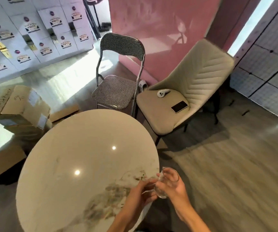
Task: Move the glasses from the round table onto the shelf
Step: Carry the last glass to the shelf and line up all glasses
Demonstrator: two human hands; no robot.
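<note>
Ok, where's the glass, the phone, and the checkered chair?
glass (pixel 166 185): head view, clear side wall, held in right hand.
phone (pixel 179 106): head view, dark screen, lying on the cream chair's seat.
checkered chair (pixel 114 92): head view, middle of its seat.

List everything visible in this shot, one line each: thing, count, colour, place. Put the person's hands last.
round table: 1, cream marble look, lower left centre
glass: 1 seen clearly, clear, off the table's right edge, in the right hand; a second by the left hand is too blurred to confirm
folding chair: 1, black-and-white check with chrome frame, behind the table
padded chair: 1, cream, right of the folding chair
phone: 1, dark screen, on the padded chair's seat
earbud case: 1, white, on the same seat
cardboard boxes: several, brown, floor at left
white cartons: many, stacked at upper left
left hand: 1, over the table's edge, grip unclear
right hand: 1, grip around the glass
</note>
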